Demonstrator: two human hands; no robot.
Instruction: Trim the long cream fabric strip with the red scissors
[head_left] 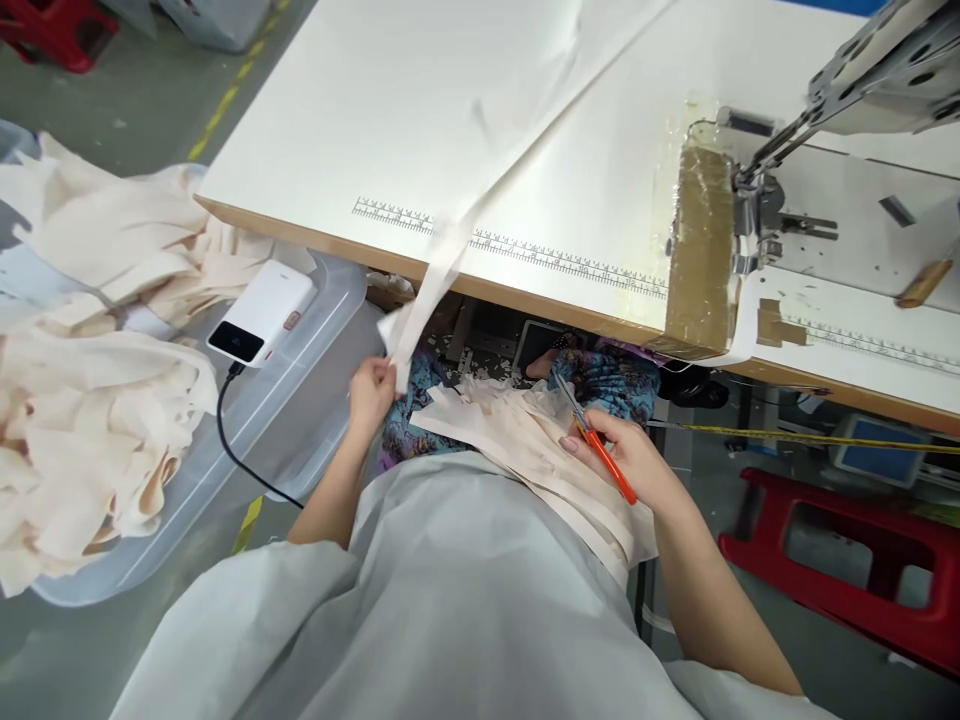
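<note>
Pinched in my left hand is the end of a long cream fabric strip, which runs up over the table edge and across the white tabletop. My right hand is closed around orange-handled thread snips, their metal blades pointing up and away from me. Under that hand, a pile of cream fabric strips lies across my lap, over patterned blue cloth. A gap separates the snips from the strip in my left hand.
A sewing machine stands on the white table at right. At left, a plastic bin bears cream fabric pieces and a white power bank with a black cable. A red stool is at lower right.
</note>
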